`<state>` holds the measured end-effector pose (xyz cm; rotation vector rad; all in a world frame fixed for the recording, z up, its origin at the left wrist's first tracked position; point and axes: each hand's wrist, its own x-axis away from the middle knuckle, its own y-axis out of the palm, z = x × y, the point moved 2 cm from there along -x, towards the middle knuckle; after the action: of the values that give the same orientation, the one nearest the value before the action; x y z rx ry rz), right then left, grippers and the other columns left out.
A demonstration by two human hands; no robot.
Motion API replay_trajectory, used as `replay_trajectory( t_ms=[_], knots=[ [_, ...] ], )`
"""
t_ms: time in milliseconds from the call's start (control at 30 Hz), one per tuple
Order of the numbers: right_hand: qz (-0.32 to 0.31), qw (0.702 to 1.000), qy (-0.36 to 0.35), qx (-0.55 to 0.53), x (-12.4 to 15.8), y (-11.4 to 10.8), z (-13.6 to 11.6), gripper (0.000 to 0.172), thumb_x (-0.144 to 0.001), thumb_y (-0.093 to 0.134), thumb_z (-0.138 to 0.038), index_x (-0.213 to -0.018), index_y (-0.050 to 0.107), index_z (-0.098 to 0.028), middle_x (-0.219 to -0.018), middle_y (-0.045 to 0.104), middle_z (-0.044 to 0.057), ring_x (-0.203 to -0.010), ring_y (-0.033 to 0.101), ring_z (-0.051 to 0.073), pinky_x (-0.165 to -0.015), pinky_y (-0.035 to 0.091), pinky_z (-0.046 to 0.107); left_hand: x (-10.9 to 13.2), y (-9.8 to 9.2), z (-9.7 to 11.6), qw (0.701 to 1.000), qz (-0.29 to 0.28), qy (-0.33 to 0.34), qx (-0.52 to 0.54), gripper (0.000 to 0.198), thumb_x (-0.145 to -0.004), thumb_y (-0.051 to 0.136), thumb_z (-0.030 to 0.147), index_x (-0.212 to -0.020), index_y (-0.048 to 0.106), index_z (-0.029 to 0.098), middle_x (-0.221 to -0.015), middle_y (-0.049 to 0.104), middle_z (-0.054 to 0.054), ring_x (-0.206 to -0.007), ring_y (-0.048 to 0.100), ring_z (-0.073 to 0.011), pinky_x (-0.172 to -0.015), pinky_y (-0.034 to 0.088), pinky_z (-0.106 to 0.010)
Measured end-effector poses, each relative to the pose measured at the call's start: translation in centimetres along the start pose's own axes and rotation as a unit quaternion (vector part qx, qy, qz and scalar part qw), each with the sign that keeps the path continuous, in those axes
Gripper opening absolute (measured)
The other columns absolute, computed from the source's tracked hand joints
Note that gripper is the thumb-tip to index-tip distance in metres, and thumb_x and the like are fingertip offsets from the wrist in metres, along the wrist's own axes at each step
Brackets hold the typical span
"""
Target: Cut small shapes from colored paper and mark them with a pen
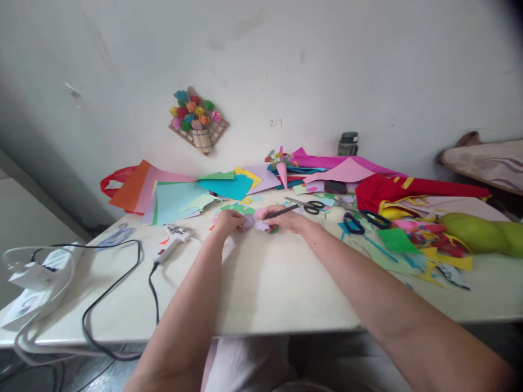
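Your left hand [229,222] appears to have its fingers pinched on the left edge of the purple disc [248,221], which sits right at those fingertips, in the gap between your two hands; your right hand [285,220] has its fingers wrapped on a pen [283,211], with a pale cutout [262,225] just at their tips, though you cannot tell whether they grip it too; the disc looks like thin paper or card, so expect it to be nearly weightless, flexible and easy to crease or tear; take it by the rim, with light pressure, leaving its face uncovered; loose scraps [239,208] lie just beyond your left fingers on the counter [261,294], and could cling or slide along with it.
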<state>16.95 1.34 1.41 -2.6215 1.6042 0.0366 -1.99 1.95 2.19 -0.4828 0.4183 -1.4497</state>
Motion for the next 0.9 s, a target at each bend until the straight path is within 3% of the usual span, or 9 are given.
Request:
replay_trajectory(
  t_ms=[100,200,333,500,733,900],
  knots=[
    [0.081,0.996,-0.026,0.013,-0.1,-1.1,-0.1,0.012,-0.061,0.058,-0.005,-0.067,0.059,-0.014,-0.059,0.061,-0.002,-0.048,0.056,0.008,-0.046,0.048,0.019,0.6,0.1,0.1,0.996,-0.058,-0.03,0.054,0.024,-0.057,0.074,0.03,-0.068,0.057,0.016,-0.044,0.059,0.001,-0.044,0.057,-0.0134,-0.041,0.033,-0.02],
    [0.134,0.989,-0.05,0.032,0.0,-1.3,-0.6,0.009,-0.062,0.059,-0.008,-0.067,0.058,-0.015,-0.054,0.058,-0.004,-0.046,0.054,0.008,-0.045,0.046,0.019,1.0,0.4,0.4,0.99,-0.112,-0.012,0.079,0.027,-0.057,0.074,0.033,-0.069,0.058,0.015,-0.047,0.062,-0.001,-0.041,0.053,-0.0102,-0.039,0.029,-0.019],
    [0.133,0.987,-0.078,0.042,0.0,-0.5,-0.9,0.008,-0.062,0.061,-0.014,-0.068,0.058,-0.016,-0.054,0.058,-0.005,-0.045,0.054,0.008,-0.047,0.046,0.019,1.2,0.9,0.5,0.981,-0.16,0.008,0.11,0.03,-0.054,0.077,0.035,-0.068,0.061,0.014,-0.054,0.066,-0.003,-0.043,0.052,-0.0087,-0.043,0.038,-0.02],
    [0.122,0.982,-0.119,0.08,-0.9,0.2,0.0,0.011,-0.059,0.061,-0.017,-0.07,0.06,-0.017,-0.056,0.058,-0.005,-0.047,0.053,0.008,-0.047,0.043,0.019,1.0,1.4,0.4,0.949,-0.208,-0.01,0.235,0.029,-0.055,0.079,0.028,-0.066,0.058,0.013,-0.065,0.069,-0.005,-0.063,0.065,-0.0155,-0.062,0.051,-0.026],
    [0.111,0.974,-0.155,0.122,-1.5,-0.1,1.0,0.012,-0.063,0.059,-0.02,-0.074,0.059,-0.018,-0.055,0.057,-0.005,-0.047,0.053,0.009,-0.047,0.043,0.019,0.8,1.8,0.0,0.915,-0.253,-0.021,0.313,0.018,-0.065,0.07,0.017,-0.078,0.059,0.012,-0.074,0.071,-0.008,-0.075,0.068,-0.0187,-0.078,0.053,-0.033],
    [0.118,0.971,-0.159,0.137,-1.2,0.1,0.8,0.011,-0.065,0.058,-0.02,-0.075,0.059,-0.017,-0.056,0.057,-0.005,-0.048,0.054,0.009,-0.047,0.043,0.019,1.0,1.9,0.4,0.919,-0.258,-0.015,0.299,0.02,-0.072,0.064,0.029,-0.081,0.063,0.011,-0.081,0.071,-0.011,-0.08,0.068,-0.0209,-0.081,0.053,-0.034]
  ],
)
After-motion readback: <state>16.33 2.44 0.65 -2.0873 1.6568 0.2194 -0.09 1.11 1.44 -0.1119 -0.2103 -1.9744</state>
